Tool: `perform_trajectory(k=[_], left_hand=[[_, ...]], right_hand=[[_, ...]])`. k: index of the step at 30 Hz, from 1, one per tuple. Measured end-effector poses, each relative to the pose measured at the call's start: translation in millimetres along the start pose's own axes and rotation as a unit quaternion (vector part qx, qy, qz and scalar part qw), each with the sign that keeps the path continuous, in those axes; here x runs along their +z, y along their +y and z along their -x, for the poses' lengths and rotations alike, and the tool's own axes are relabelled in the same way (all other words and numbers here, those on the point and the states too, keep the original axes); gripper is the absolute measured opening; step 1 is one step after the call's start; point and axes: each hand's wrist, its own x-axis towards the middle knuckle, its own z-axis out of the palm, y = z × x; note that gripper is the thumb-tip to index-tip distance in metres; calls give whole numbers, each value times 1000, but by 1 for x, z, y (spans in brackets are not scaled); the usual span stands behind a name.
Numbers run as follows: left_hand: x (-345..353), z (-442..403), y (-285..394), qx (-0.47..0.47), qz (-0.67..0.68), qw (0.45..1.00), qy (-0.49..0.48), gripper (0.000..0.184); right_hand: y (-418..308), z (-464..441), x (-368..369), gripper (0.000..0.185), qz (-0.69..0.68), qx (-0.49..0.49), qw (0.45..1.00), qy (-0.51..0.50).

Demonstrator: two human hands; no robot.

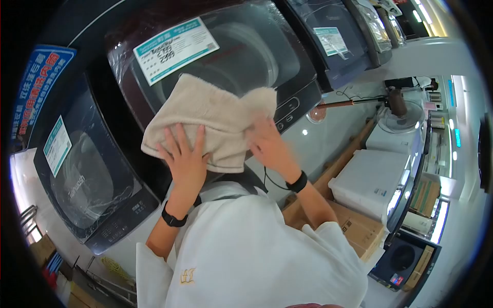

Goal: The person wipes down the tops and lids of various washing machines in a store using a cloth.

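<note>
A beige towel (200, 110) is spread in folds over the front part of a dark top-loading washing machine (303, 84). My left hand (185, 156) lies on the towel's near left part, its fingers stretched out and apart. At the towel's right side, my right hand (269, 146) is blurred by motion; its fingers are bent against the cloth and seem to grip its edge. Beyond the towel, a white and teal price label (176, 50) lies on the plastic-wrapped lid. The machine's near left corner is hidden under the towel.
Another washing machine (87, 179) stands at the left, with a blue sign (43, 87) behind it. More wrapped machines (334, 36) continue to the upper right. On the right are a white chest-like appliance (372, 177), a cardboard box (354, 228) and a fan (398, 115).
</note>
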Motion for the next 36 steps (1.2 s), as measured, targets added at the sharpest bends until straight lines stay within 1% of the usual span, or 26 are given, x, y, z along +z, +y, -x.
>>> perform_trajectory(k=[1, 4, 5, 8, 11, 14, 16, 19, 22, 25, 28, 31, 34, 36], left_hand=[[5, -2, 5, -12, -12, 1000, 1, 87], [22, -12, 13, -5, -59, 998, 28, 90], [28, -10, 16, -6, -72, 997, 27, 91], [18, -18, 32, -5, -42, 999, 5, 92], [22, -33, 56, 7, -48, 999, -10, 93], [34, -56, 88, -6, -43, 999, -19, 93], [44, -72, 108, -4, -61, 998, -4, 94], [54, -92, 135, -3, -67, 998, 1, 98], [57, -118, 161, -9, -57, 998, -3, 102], [61, -133, 180, -12, -58, 998, -14, 106], [63, -140, 188, -20, -59, 998, -14, 105], [64, -139, 186, -18, -43, 999, -18, 104], [63, -140, 187, -23, -32, 999, -13, 101], [66, -143, 187, -25, -21, 999, -2, 99]], right_hand=[[-1, -1, -2, 33, 6, -5, 1000, 8], [6, 1, -4, 31, 12, 17, 1000, -2], [13, 2, -4, 30, 14, 16, 1000, 17], [39, 9, -7, 27, 11, 28, 998, 54], [72, 4, -26, 22, -7, 49, 997, 61], [109, -3, -53, 19, -15, 65, 996, 50], [134, -5, -63, 17, -17, 74, 996, 43], [179, -7, -77, 15, -27, 65, 996, 63], [210, -16, -95, 12, -29, 49, 997, 44], [237, -23, -110, 19, -105, 84, 991, 14], [254, -29, -117, 36, -212, 120, 970, 4], [253, -37, -112, 54, -72, 51, 996, 3], [260, -54, -110, 62, -6, -10, 1000, 10], [269, -71, -120, 63, 18, -23, 997, -66]])
